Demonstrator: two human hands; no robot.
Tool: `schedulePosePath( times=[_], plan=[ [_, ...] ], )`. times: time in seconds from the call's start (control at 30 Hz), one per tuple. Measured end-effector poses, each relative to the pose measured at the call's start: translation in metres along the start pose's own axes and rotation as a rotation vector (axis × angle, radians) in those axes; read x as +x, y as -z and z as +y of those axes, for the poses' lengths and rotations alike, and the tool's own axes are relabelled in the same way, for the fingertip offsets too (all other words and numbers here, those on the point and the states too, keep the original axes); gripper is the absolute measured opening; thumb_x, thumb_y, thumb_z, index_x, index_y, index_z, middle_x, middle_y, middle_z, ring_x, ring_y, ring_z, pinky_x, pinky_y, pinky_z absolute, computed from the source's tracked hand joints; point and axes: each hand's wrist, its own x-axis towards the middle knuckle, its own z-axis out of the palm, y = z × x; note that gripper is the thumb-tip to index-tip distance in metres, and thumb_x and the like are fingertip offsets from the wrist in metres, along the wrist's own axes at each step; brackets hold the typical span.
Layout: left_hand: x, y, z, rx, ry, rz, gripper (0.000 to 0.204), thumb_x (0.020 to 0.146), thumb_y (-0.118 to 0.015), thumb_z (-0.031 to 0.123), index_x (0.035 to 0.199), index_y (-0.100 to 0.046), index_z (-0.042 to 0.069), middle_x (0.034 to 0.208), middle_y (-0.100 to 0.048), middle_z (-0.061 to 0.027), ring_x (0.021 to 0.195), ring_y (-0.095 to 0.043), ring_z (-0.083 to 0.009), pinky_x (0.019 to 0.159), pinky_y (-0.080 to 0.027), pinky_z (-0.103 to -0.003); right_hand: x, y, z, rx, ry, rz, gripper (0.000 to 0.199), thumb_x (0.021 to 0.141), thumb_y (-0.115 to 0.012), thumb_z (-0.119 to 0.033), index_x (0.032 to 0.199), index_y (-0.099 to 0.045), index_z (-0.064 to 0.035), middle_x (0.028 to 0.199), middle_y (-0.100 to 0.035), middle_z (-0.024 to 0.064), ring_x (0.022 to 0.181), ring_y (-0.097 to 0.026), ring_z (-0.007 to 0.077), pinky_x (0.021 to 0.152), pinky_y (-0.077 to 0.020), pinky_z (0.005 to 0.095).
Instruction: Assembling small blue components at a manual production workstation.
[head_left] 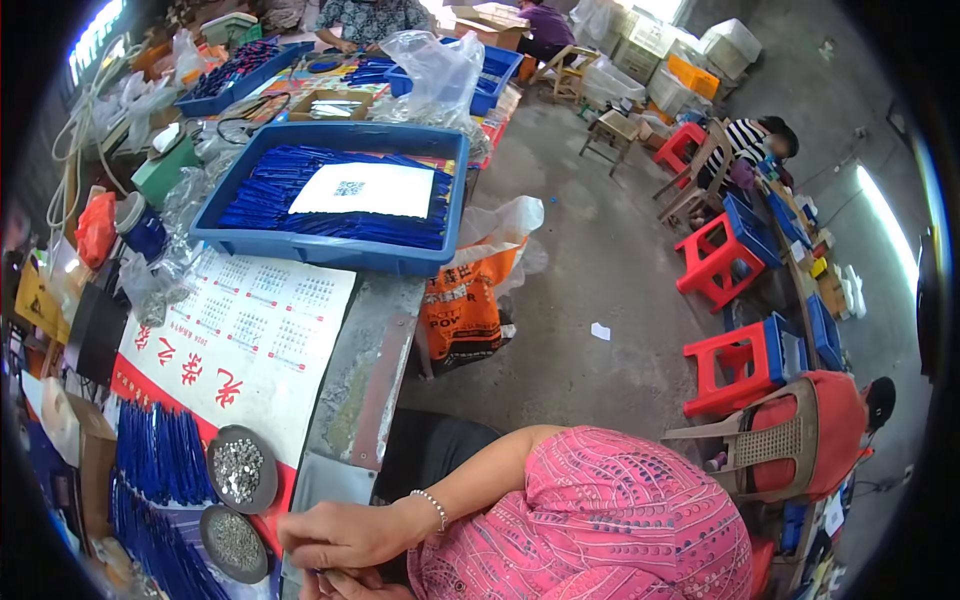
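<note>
Head view, looking down along the desk (360,380). Right hand (345,535) lies at the desk's near edge, wrist with a beaded bracelet (432,506), forearm coming from the pink patterned sleeve (610,520). Fingers curl down over a slim blue pen part (318,572) at the lower rim of the picture; grip looks narrow and pinched on it, though the fingertips are partly cut off. Left hand (350,585) shows only as a sliver under the right one; cannot tell whether its grip is wide or closed. Just left of the hands: two round dark dishes, the upper dish (241,469) and the lower dish (233,543), both holding small silvery metal parts. Beside them, rows of loose blue pen barrels (160,455) lie on a white-and-red calendar sheet (250,330) spread on the desk. Further up the desk, a blue plastic tray (335,190) full of blue pen barrels, with a white paper sheet (365,190) lying on top. An orange sack (462,315) hangs off the desk's right side. Red stools (715,262) and other seated people stand well apart across the concrete floor (590,300).
</note>
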Motion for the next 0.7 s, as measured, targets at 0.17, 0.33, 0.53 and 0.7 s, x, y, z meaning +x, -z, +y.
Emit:
schedulePosePath(
  times=[0.17, 0.33, 0.53, 0.7],
  plan=[
    [-0.015, -0.005, 0.017, -0.146, -0.165, 0.095, 0.030, 0.090, -0.057, 0.012, 0.119, -0.052, 0.007, 0.119, -0.050, -0.0077, 0.114, -0.048, -0.0183, 0.082, -0.053, -0.031, -0.003, -0.006, 0.027, -0.595, 0.542, -0.097, 0.029, 0.085, -0.061, -0.027, 0.073, -0.048, -0.0036, 0.066, -0.047, 0.0120, 0.060, -0.052, 0.0316, 0.052, -0.0393, 0.0380],
    [-0.008, -0.026, 0.001, -0.094, -0.273, 0.119, 0.011, 0.087, -0.054, -0.003, 0.096, -0.050, 0.003, 0.084, -0.051, -0.0042, 0.069, -0.048, -0.0095, 0.064, -0.042, -0.023, -0.008, 0.023, 0.036, -0.972, 0.770, -0.062, 0.022, 0.078, -0.063, -0.020, 0.067, -0.046, -0.0110, 0.061, -0.042, 0.0048, 0.047, -0.046, 0.0236, 0.041, -0.0340, 0.0370],
    [-0.004, -0.023, 0.001, -0.205, -0.285, 0.059, 0.018, 0.093, -0.050, -0.002, 0.111, -0.049, 0.002, 0.087, -0.056, -0.0048, 0.067, -0.049, -0.0060, 0.061, -0.041, -0.020, -0.003, 0.006, 0.003, -0.461, -0.109, -0.106, 0.027, 0.092, -0.055, -0.024, 0.080, -0.054, 0.0005, 0.067, -0.050, 0.0077, 0.055, -0.048, 0.0155, 0.050, -0.0378, 0.0295],
    [-0.001, -0.020, 0.004, -0.251, -0.271, 0.116, 0.017, 0.095, -0.048, 0.000, 0.112, -0.048, 0.004, 0.076, -0.054, -0.0029, 0.056, -0.042, -0.0043, 0.049, -0.035, -0.019, -0.003, 0.003, 0.015, -0.695, 0.238, -0.122, 0.011, 0.084, -0.065, -0.010, 0.082, -0.058, -0.0015, 0.065, -0.052, 0.0092, 0.051, -0.053, 0.0213, 0.048, -0.0406, 0.0295]
  ],
)
